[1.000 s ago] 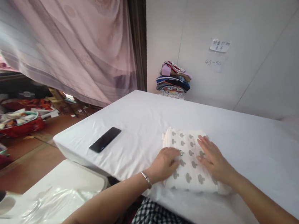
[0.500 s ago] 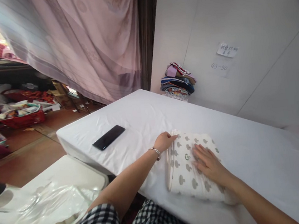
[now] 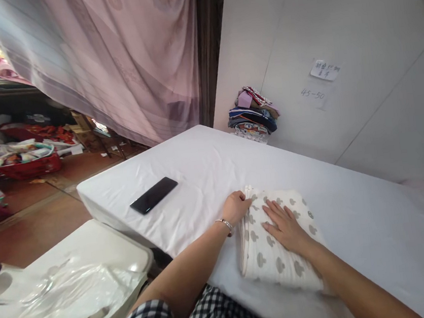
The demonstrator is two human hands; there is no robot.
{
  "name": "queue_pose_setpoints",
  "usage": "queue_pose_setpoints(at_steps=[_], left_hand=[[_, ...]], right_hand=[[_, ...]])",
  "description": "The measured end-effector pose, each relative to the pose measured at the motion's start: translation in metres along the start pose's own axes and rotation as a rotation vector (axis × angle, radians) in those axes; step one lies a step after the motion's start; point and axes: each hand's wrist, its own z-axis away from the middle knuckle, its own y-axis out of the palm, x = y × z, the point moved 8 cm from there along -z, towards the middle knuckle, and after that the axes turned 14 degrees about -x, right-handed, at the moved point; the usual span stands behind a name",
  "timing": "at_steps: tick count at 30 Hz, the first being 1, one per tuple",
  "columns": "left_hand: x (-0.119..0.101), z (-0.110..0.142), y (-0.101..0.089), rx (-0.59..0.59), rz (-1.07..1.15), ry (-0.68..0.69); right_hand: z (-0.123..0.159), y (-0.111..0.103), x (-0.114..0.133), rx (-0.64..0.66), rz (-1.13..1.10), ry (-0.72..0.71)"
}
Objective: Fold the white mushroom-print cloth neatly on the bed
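Observation:
A folded white cloth [image 3: 265,275] with a grey mushroom-like print lies on the white-covered table [image 3: 192,156] in front of me. At its far left corner my left hand [image 3: 236,208] is closed, the fingers pinching the cloth's edge; a bracelet sits on that wrist. My right hand [image 3: 287,228] rests palm down on top of the cloth, fingers stretched and slightly spread. The layered folds show along the cloth's left side. Part of its right side is hidden under my right hand and forearm.
A black phone [image 3: 154,195] lies left on the table. A stack of folded fabrics [image 3: 252,116] stands against the grey wall at the back. Lower left, a clear plastic bag [image 3: 108,293] covers part of a white surface. A pink curtain [image 3: 139,60] hangs behind; a red basket [image 3: 32,166] is on the floor.
My right hand has slid a little left and up across the cloth, covering a different part of the print. The left hand still holds the corner. The view has shifted slightly.

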Motion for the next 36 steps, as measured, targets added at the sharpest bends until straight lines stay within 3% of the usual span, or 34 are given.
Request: queue_pose_setpoints(at_steps=[5, 10, 14, 21, 28, 32, 36], left_hand=[[0.004, -0.005, 0.002, 0.013, 0.056, -0.051], [0.010, -0.008, 0.005, 0.051, 0.063, -0.075], [0.011, -0.010, 0.005, 0.063, 0.086, -0.081], [0.017, -0.016, 0.004, 0.133, 0.212, -0.168], [0.026, -0.020, 0.000, 0.235, 0.295, -0.265], [0.027, -0.015, 0.003, 0.327, 0.247, -0.244], [0.025, -0.012, 0.005, 0.332, 0.222, -0.192]], right_hand=[[-0.021, -0.011, 0.006, -0.064, 0.030, -0.002], [-0.026, 0.006, 0.014, 0.025, 0.068, -0.065], [-0.026, 0.004, 0.018, 0.036, 0.055, -0.044], [-0.019, 0.009, 0.055, 0.082, -0.002, -0.194], [-0.013, 0.013, 0.055, 0.061, 0.002, -0.183], [-0.011, 0.012, 0.054, 0.039, 0.001, -0.182], [-0.011, 0.013, 0.054, 0.037, -0.001, -0.195]])
